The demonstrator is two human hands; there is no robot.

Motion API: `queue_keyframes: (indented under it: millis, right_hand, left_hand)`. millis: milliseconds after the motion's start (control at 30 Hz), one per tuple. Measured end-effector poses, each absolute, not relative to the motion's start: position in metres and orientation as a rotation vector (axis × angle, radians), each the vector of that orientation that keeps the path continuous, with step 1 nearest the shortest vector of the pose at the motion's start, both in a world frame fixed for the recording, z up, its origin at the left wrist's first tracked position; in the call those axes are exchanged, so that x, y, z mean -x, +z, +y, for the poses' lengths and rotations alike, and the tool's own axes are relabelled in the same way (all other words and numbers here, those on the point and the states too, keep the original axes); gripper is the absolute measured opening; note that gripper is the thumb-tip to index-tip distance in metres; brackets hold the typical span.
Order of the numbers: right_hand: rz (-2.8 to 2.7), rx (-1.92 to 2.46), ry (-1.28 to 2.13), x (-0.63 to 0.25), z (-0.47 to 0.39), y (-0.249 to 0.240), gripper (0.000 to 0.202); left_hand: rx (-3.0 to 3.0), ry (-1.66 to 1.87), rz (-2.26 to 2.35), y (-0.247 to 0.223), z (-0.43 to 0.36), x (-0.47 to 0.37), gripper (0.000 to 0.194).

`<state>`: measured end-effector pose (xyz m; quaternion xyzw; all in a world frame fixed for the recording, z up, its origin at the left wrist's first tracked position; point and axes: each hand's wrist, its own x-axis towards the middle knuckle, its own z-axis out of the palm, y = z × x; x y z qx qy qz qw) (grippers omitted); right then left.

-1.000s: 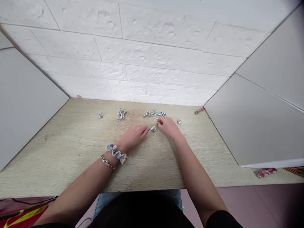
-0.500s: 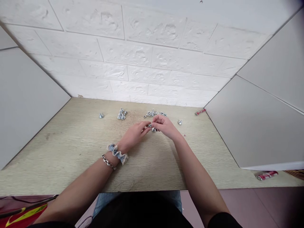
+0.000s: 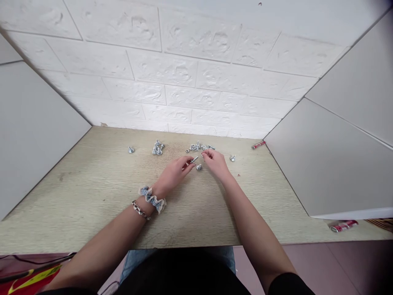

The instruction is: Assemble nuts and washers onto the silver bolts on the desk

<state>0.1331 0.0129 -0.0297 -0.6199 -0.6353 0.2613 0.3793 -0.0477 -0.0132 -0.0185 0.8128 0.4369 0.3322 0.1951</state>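
My left hand [image 3: 175,172] pinches a silvery bolt [image 3: 194,159] between thumb and fingers, its threaded shank pointing up and to the right. Just right of it, my right hand [image 3: 215,164] has its thumb and fingertips closed; something small and pale shows at the tips, too small to name. The two hands are slightly apart. Below the gap between them stands another bolt with hardware on it [image 3: 199,167]. Behind my right hand lies a pile of loose bolts, nuts and washers [image 3: 198,146], with a single nut [image 3: 187,151] at its left.
A cluster of bolts [image 3: 157,148] lies left of my hands, a lone bolt [image 3: 131,150] farther left. Another bolt [image 3: 232,158] is at the right. Red cylinders, likely batteries, lie at the back right [image 3: 258,144] and front right [image 3: 344,226]. A white brick-pattern wall [image 3: 190,98] closes the back.
My right hand has drawn off a little to the right from my left hand. The bolt's shank in my left hand now shows, as does the bolt standing below.
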Motion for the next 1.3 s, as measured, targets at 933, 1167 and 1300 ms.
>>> queue_keyframes:
  millis: [933, 1167, 1300]
  right_hand:
    - [-2.389, 1.708, 0.495, -0.093, 0.063, -0.012, 0.018]
    - [-2.332, 1.682, 0.501, -0.106, 0.060, -0.024, 0.012]
    - [-2.277, 1.678, 0.500, -0.111, 0.060, -0.028, 0.008]
  left_hand:
    - [-1.019, 1.221, 0.962, -0.012, -0.002, 0.046, 0.037]
    - [-0.828, 1.146, 0.940, -0.010, -0.003, 0.046, 0.045]
    - [-0.796, 1.109, 0.910, -0.012, -0.003, 0.046, 0.047]
